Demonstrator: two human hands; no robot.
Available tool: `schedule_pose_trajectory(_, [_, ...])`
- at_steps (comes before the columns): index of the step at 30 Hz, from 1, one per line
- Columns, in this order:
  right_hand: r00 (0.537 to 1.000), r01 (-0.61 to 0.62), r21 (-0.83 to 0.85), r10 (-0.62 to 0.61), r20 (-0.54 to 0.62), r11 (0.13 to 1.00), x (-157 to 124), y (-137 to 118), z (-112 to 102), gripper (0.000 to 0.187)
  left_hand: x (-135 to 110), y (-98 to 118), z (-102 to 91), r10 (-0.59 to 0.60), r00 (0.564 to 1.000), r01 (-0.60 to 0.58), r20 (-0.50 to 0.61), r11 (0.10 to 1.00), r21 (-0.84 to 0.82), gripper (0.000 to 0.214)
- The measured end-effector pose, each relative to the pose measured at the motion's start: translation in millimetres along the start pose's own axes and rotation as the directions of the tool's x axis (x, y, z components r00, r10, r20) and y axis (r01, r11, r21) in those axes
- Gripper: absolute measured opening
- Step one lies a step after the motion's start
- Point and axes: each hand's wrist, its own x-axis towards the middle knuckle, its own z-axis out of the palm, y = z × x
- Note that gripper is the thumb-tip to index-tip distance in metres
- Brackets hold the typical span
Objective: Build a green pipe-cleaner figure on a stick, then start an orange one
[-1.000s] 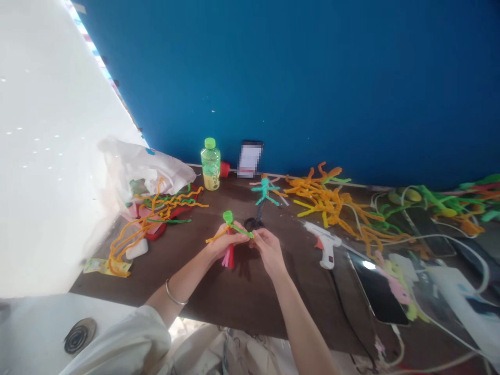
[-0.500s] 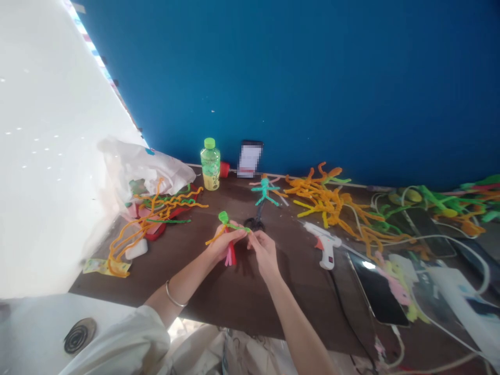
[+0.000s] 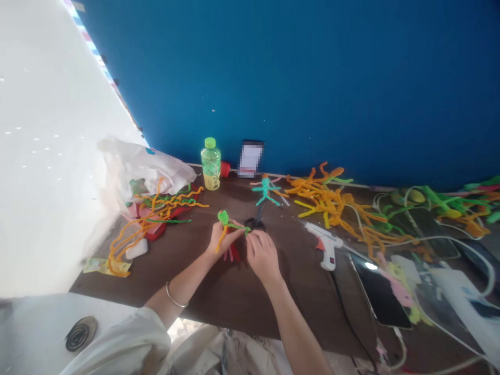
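A pipe-cleaner figure (image 3: 223,217) with a coiled green head and orange, red and pink limbs is pinched in my left hand (image 3: 217,238). One green limb stretches to the right, and its tip lies at the closed fingers of my right hand (image 3: 264,255). Just beyond my fingertips lie black-handled scissors (image 3: 254,224), partly covered by my right hand. Farther back lies a turquoise pipe-cleaner figure (image 3: 265,191).
A drink bottle (image 3: 211,165) and a propped phone (image 3: 250,159) stand by the blue wall. Orange pipe cleaners (image 3: 330,198) lie right, others (image 3: 167,205) left. A glue gun (image 3: 326,245), its black cord, a dark phone (image 3: 378,291) and white cables occupy the right side.
My right hand has turned over the tip of the green limb, with its back now facing up more. The figure has tilted slightly, and its orange limb now points more downward.
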Motion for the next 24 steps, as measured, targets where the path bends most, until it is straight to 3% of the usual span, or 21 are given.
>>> schedule_pose_trajectory(5, [1.000, 0.014, 0.142, -0.018, 0.024, 0.990, 0.4, 8.1, -1.7, 0.018, 1.3, 1.1, -3.5, 0.031, 0.992, -0.051, 0.120, 0.985, 0.162, 0.017])
schedule_pose_trajectory(9, [0.980, -0.195, 0.392, 0.193, 0.045, 0.899, 1.3, 12.2, -4.1, 0.016, 0.9, 2.2, -4.4, -0.052, 0.963, 0.031, 0.265, 0.996, 0.083, 0.021])
schedule_pose_trajectory(11, [0.928, -0.361, 0.549, 0.350, 0.130, 0.754, 3.0, 13.8, -6.7, 0.015, 0.1, 3.8, -4.5, -0.115, 0.936, 0.129, 0.333, 0.991, -0.020, 0.024])
schedule_pose_trajectory(13, [0.847, -0.505, 0.686, 0.453, 0.278, 0.524, 5.0, 14.9, -9.2, 0.016, -1.0, 6.4, -4.6, -0.161, 0.908, 0.216, 0.387, 0.971, -0.101, 0.026])
schedule_pose_trajectory(15, [0.769, -0.586, 0.766, 0.477, 0.425, 0.264, 6.7, 15.2, -10.7, 0.020, -2.8, 9.0, -4.7, -0.191, 0.881, 0.282, 0.432, 0.946, -0.157, 0.026])
schedule_pose_trajectory(18, [0.699, -0.609, 0.791, 0.433, 0.570, -0.058, 8.2, 13.2, -10.5, 0.022, -5.9, 10.9, -4.6, -0.237, 0.849, 0.383, 0.473, 0.892, -0.240, 0.028])
schedule_pose_trajectory(21, [0.664, -0.587, 0.771, 0.398, 0.633, -0.248, 8.3, 9.0, -6.5, 0.022, -8.4, 9.7, -3.1, -0.290, 0.856, 0.453, 0.429, 0.820, -0.350, 0.030])
schedule_pose_trajectory(24, [0.642, -0.564, 0.758, 0.403, 0.652, -0.328, 7.3, 4.6, 0.2, 0.021, -8.7, 7.7, -0.5, -0.302, 0.883, 0.441, 0.360, 0.796, -0.415, 0.030])
